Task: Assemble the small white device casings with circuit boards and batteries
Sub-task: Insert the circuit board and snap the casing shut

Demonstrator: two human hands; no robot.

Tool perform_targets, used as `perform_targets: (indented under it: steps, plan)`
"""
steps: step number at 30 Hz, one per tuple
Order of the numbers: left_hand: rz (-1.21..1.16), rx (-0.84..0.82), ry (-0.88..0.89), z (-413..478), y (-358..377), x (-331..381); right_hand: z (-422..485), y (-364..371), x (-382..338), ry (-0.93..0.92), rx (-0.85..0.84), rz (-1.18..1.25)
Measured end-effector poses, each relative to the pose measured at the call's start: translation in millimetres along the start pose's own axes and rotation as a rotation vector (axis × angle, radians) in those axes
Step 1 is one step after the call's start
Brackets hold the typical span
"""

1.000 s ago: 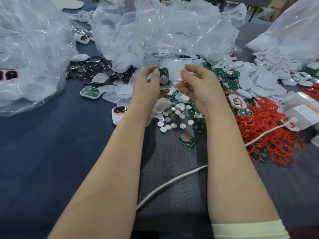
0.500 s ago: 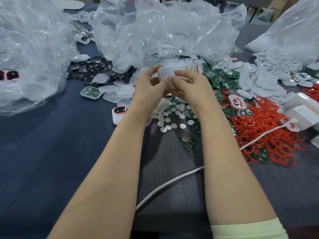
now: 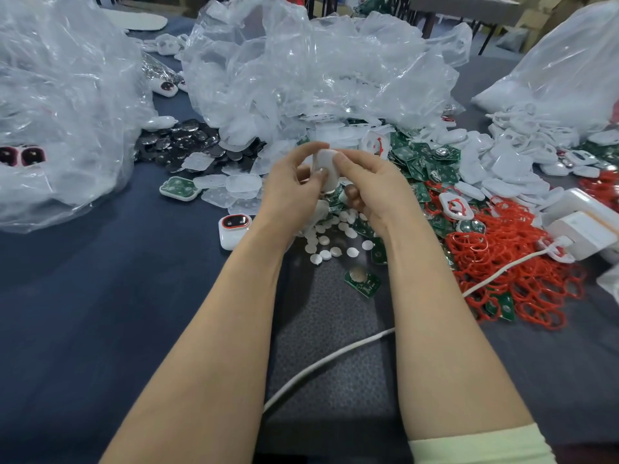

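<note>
A small white device casing (image 3: 326, 169) is held above the table between both hands. My left hand (image 3: 293, 189) grips its left side with thumb and curled fingers. My right hand (image 3: 371, 185) pinches its right side, thumb on top. The casing's inside is hidden. Below the hands lie several white round discs (image 3: 330, 236) and a lone green circuit board with a battery (image 3: 362, 282). A heap of green circuit boards (image 3: 425, 162) sits to the right. White casing shells (image 3: 502, 165) are piled further right.
Crumpled clear plastic bags (image 3: 315, 68) fill the back and left. Dark coin cells (image 3: 187, 142) lie at the back left. Red rubber rings (image 3: 516, 272) spread at right beside a white box (image 3: 582, 229) with a white cable (image 3: 335, 360). An assembled device (image 3: 232, 229) stands left of my forearm.
One second ago the casing with its green board was open in my left hand; my right hand has brought a white cover onto it, and both hands now press the closed casing.
</note>
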State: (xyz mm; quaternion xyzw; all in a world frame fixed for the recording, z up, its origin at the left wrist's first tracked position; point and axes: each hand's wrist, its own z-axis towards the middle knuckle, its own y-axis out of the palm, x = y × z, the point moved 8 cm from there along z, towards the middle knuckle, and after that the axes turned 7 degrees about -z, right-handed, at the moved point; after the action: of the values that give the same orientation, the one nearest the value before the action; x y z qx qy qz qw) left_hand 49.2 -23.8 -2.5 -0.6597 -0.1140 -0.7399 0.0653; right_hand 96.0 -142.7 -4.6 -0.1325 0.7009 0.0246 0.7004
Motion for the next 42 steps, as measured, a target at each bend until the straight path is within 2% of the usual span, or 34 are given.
perform_targets:
  steps: [4, 10, 12, 15, 18, 21, 24, 28, 33, 34, 36, 38, 39, 42]
  plan:
    - [0.006, -0.034, 0.02, -0.4, 5.6, 2.6, 2.6, -4.3, -2.2, -0.041, 0.07, 0.012]
    - [-0.029, 0.065, -0.015, 3.0, 0.0, -2.4, 5.1, -0.2, -0.5, -0.037, 0.1, -0.01]
    - [-0.074, 0.095, -0.031, 5.5, -3.6, -5.5, 5.2, 2.1, 0.0, -0.037, 0.062, 0.0]
    - [-0.209, 0.136, -0.032, 7.1, -8.2, -5.5, 4.2, 7.7, 3.0, -0.027, -0.021, -0.107]
    - [-0.34, 0.062, -0.067, 6.5, -1.9, -8.7, 5.5, 4.4, 4.2, -0.014, 0.02, -0.06]
    - [-0.186, 0.035, -0.052, 6.4, 1.9, -7.5, 4.3, 1.8, 3.8, -0.024, 0.054, -0.061]
    - [-0.047, 0.099, -0.029, 5.9, 0.5, -4.8, 3.6, 4.8, 2.4, -0.029, 0.06, -0.097]
    - [-0.163, 0.138, -0.066, 7.5, -1.7, -11.8, 2.8, 2.7, -5.3, -0.086, 0.119, -0.207]
    - [-0.234, 0.075, -0.055, 6.4, 0.1, -11.0, 1.6, 0.9, -2.9, -0.068, 0.123, -0.137]
    - [-0.201, 0.077, -0.034, 5.4, 0.4, -8.3, 2.5, 0.3, -2.5, -0.066, 0.132, -0.155]
    - [0.007, 0.156, 0.058, 4.3, -4.3, 0.4, 2.2, 2.0, -5.8, -0.087, 0.165, -0.198]
    - [0.237, 0.25, 0.2, 0.2, -7.4, 13.0, -1.8, 7.8, -15.0, -0.159, 0.196, -0.22]
    - [0.28, 0.259, 0.247, -1.8, -6.5, 17.7, -3.8, 12.2, -20.6, -0.208, 0.19, -0.232]
    - [0.151, 0.058, 0.221, 0.6, 10.7, 14.6, -4.3, 11.4, -24.1, -0.235, 0.17, -0.192]
